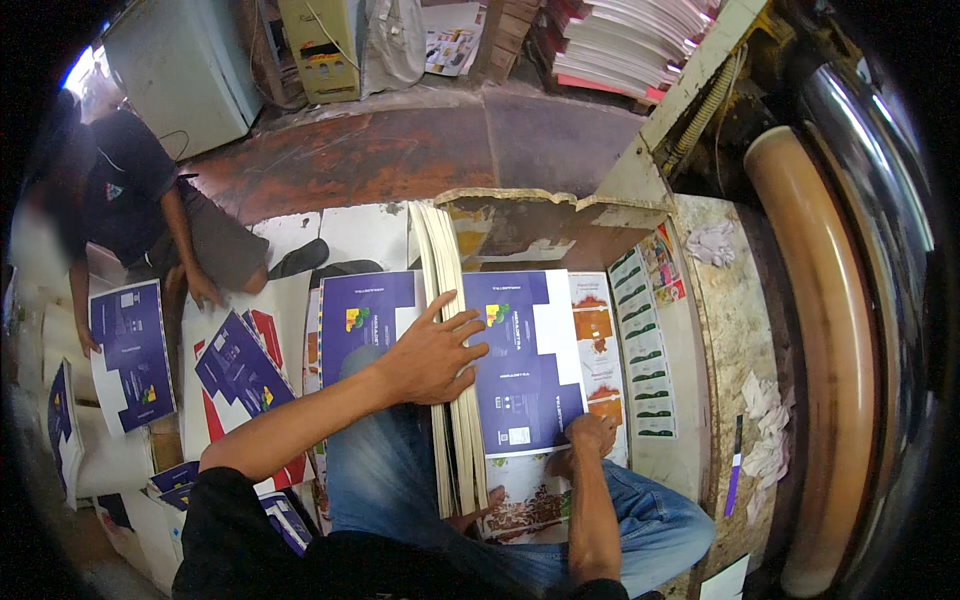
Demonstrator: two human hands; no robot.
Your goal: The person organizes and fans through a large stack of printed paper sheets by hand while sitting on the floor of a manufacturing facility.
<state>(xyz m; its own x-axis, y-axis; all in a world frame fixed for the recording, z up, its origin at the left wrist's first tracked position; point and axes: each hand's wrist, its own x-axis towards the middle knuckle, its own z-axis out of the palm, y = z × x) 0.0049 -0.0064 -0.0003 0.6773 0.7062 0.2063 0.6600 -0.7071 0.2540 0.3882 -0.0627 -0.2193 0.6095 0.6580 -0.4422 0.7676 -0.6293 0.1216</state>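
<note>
A thick stack of pale card sheets [452, 440] stands on edge between my legs, its edges facing up. My left hand [432, 350] lies across it, fingers spread over the edges and reaching toward the purple printed sheet. That purple-and-white printed card sheet [530, 365] faces up to the right of the stack. My right hand [592, 436] has its fingers curled at the sheet's lower right corner, pinching it; the thumb is partly hidden. Left of the stack, another purple printed sheet [360, 310] lies partly under my left forearm.
A person [130, 190] sits at the left, one hand at a purple sheet [132, 350]. More printed sheets [240, 365] lie between us. A worn board [530, 235] stands beyond the stack. Large machine rollers [820, 350] run along the right, beside crumpled paper [765, 420].
</note>
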